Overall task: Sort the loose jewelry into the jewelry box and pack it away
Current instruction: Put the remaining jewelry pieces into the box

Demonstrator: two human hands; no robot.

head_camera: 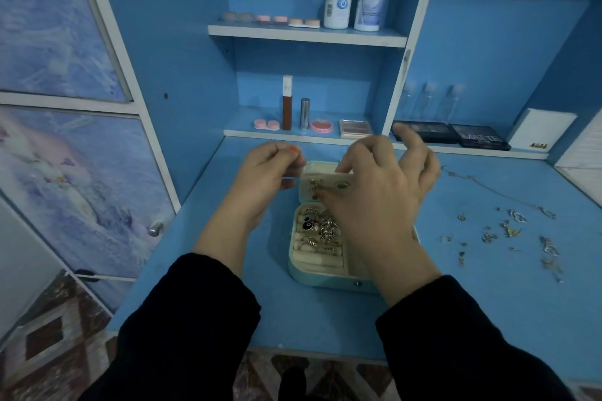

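The box (325, 277) sits open in the middle of the tabletop (312, 319), with its lid (322, 176) raised at the far side. Rings (321, 231) fill the rolls in its left half, and a few earrings (342, 185) are pinned on the lid's inner panel. The right hand (381, 195) hangs over the box. Its fingers (350, 159) curl over the lid's top edge, the thumb lies against the panel's front, and one finger points up, blurred. The left hand (264, 176) is just beside the lid's left edge with its fingers curled in tight. I cannot tell whether they pinch anything. Loose jewelry (508, 231) lies scattered on the tabletop to the right, well apart from the box, and a thin chain (488, 186) lies behind it. Two dark palettes (456, 136) lie on the low shelf beyond.
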